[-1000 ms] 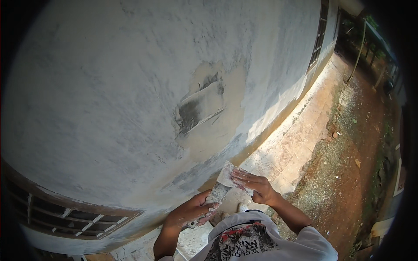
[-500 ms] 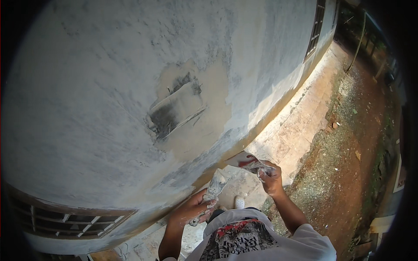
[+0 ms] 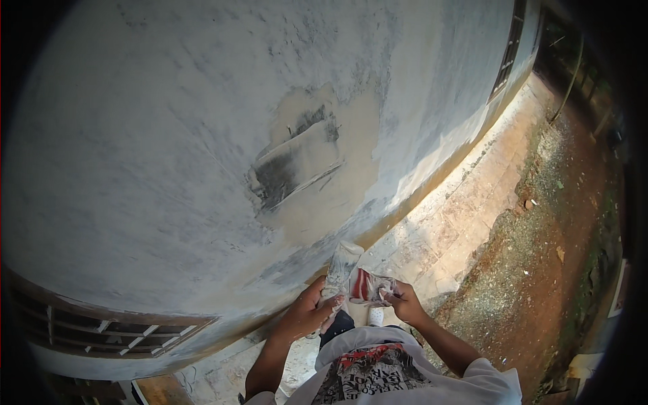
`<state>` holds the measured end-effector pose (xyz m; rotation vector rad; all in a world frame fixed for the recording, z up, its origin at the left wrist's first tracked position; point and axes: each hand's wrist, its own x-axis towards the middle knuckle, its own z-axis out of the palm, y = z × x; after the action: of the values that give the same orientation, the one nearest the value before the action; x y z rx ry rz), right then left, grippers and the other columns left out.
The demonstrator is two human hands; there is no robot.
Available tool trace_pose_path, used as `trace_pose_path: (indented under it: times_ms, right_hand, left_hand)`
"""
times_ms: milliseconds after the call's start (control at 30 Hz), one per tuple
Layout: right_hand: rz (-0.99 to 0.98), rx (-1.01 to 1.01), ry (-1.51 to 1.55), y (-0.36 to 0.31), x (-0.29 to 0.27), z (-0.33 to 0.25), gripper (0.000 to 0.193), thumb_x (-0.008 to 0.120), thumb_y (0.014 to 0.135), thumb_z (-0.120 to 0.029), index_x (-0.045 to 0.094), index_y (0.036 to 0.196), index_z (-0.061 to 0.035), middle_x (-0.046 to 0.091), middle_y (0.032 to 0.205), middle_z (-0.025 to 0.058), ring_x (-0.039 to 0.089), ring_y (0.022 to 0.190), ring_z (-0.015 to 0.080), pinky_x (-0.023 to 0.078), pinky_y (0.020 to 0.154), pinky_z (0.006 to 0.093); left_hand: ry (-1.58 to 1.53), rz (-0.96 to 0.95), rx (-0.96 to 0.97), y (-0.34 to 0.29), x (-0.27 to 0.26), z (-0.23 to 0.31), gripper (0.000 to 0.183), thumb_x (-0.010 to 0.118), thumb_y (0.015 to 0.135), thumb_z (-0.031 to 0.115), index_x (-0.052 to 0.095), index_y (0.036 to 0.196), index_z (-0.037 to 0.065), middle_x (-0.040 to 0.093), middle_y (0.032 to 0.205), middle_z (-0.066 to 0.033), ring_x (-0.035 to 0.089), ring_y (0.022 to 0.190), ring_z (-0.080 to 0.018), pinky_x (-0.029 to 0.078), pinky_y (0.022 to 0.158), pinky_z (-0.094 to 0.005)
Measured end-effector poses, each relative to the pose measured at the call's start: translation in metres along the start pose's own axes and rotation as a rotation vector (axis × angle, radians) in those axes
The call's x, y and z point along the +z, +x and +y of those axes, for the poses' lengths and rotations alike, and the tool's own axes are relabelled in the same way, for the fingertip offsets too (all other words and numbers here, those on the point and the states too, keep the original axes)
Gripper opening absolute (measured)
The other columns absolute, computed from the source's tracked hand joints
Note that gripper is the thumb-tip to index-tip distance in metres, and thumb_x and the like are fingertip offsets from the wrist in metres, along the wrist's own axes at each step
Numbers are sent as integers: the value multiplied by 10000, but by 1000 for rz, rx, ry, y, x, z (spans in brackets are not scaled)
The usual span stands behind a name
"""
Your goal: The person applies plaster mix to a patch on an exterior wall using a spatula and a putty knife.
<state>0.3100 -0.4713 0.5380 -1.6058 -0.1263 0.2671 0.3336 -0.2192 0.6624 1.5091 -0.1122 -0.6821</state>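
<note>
My left hand [image 3: 310, 312] is closed round a putty knife [image 3: 343, 262], its broad blade coated in pale putty and pointing up toward the wall. Close by on the right, my right hand [image 3: 403, 301] grips a flat red-and-white piece [image 3: 364, 285] smeared with the same pale stuff; its exact kind does not show. The two held things meet or nearly meet at their inner edges; I cannot tell whether they touch. In front of me, the grey-white wall [image 3: 169, 148] carries a beige putty patch [image 3: 354, 135] with a dark, rough area [image 3: 278, 177] in it.
A barred window [image 3: 101, 334] is set in the wall at lower left, another [image 3: 507, 54] at upper right. A pale paved strip [image 3: 466, 196] follows the wall's foot. Beyond its broken edge lies gravelly, reddish ground [image 3: 520, 283]. A thin pole [image 3: 570, 81] stands at far right.
My right hand has come down and left, bringing the red-and-white piece next to the putty knife. The knife has turned more upright. The wall patch sits farther right in view.
</note>
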Motion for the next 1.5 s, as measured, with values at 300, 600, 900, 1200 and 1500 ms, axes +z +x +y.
trace_pose_path:
  times_ms: [300,600,900,1200,1500]
  right_hand:
    - [65,596,971,35,41,-20,392,369,872,-54,517,1229,9,654,1107,162,680,975,275,565,888,417]
    - [60,310,1291,46,43,-43,400,394,897,-111,531,1255,2,666,1122,157,682,961,276,566,869,401]
    - [804,-510,425,172,57,-108,332,486,983,-66,529,1272,92,649,1098,118,643,963,168,501,840,279]
    - [932,-605,-116,238,149,-171,425,502,822,69,489,1240,146,529,1273,345,522,1205,456,472,968,459]
    - [615,-797,-60,153,189,-139,441,518,876,76,505,1317,66,662,1029,262,686,835,330,523,712,321]
  left_hand:
    - [1532,82,514,-5,-89,-70,315,560,832,127,648,1130,176,570,996,-64,610,925,-263,511,744,-391]
    - [1653,169,490,-23,-180,-26,274,614,833,88,625,1103,135,595,843,-68,618,760,-251,510,659,-391]
    - [613,436,279,-127,-200,169,372,731,851,191,534,1102,1,586,742,-63,534,626,-110,462,563,-272]
    - [240,180,662,-173,-293,150,407,735,851,193,484,1126,30,511,601,-40,448,403,-110,392,323,-261]
    - [145,73,784,-177,-310,145,361,717,867,167,491,1107,21,497,576,-64,437,345,-132,410,313,-272]
